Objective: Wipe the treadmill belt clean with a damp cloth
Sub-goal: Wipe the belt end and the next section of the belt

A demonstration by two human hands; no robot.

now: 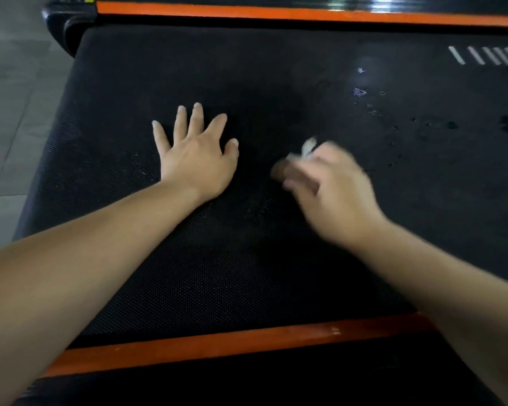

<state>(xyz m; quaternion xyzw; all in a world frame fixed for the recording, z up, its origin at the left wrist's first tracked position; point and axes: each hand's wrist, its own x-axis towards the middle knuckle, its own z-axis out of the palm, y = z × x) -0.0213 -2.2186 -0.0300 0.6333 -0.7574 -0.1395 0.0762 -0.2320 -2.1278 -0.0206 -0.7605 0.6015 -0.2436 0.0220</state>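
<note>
The black textured treadmill belt (pixel 247 273) fills most of the head view. My left hand (pixel 198 155) lies flat on the belt with its fingers spread. To its right, my right hand (pixel 332 189) is blurred by motion and grips a small pale cloth (pixel 307 149), of which only a bit sticks out past the fingers. Wet drops and shiny damp patches (pixel 393 124) mark the belt to the right of that hand.
Orange side rails run along the near edge (pixel 232 344) and the far edge (pixel 276 13) of the belt. White stripes (pixel 487 55) are printed on the belt at the upper right. Grey floor tiles (pixel 9 98) lie to the left, beyond a black end cap (pixel 65 27).
</note>
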